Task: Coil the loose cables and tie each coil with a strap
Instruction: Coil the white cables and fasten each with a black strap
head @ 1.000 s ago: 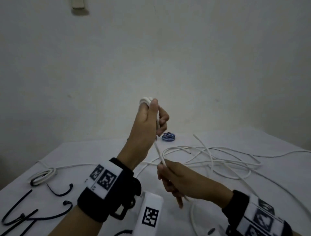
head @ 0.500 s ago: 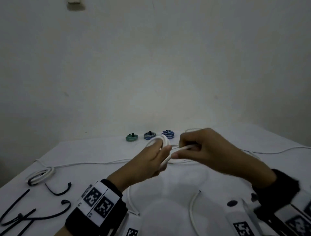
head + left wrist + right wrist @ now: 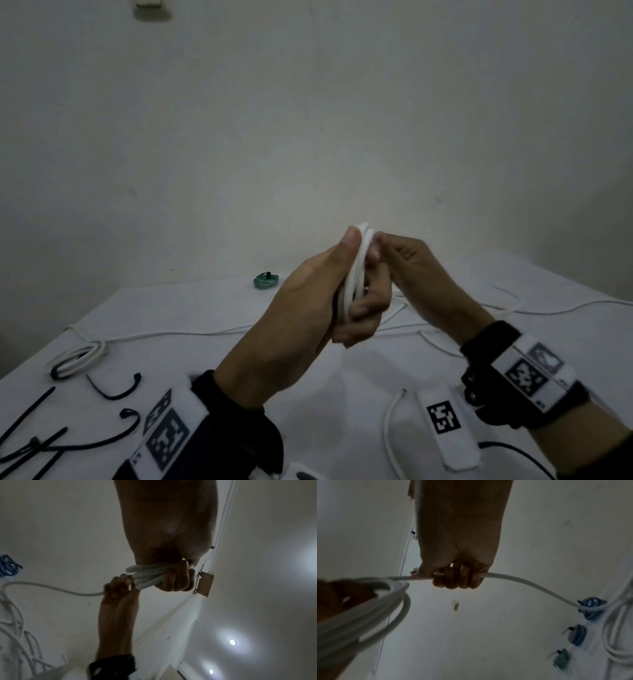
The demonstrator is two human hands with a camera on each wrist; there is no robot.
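My left hand [image 3: 339, 294] grips a small coil of white cable [image 3: 358, 270] upright above the table, thumb on one side and fingers curled round the other; the coil [image 3: 150, 576] shows as several loops in its fist. My right hand [image 3: 404, 260] sits right against the coil and grips the running strand of the white cable [image 3: 513, 579], which trails down to the loose tangle [image 3: 445, 318] on the table. Black straps [image 3: 113, 390] lie at the front left. A green rolled strap [image 3: 266, 281] lies at the far edge.
A finished white coil [image 3: 78, 358] rests at the left of the white table [image 3: 205, 359]. Blue rolled straps [image 3: 590, 607] lie beside the green one, hidden behind my hands in the head view. A wall stands just behind the table.
My right hand has carried the strand up over the coil and closed in against my left hand. The coil has turned edge-on and risen, and it holds more loops than before.
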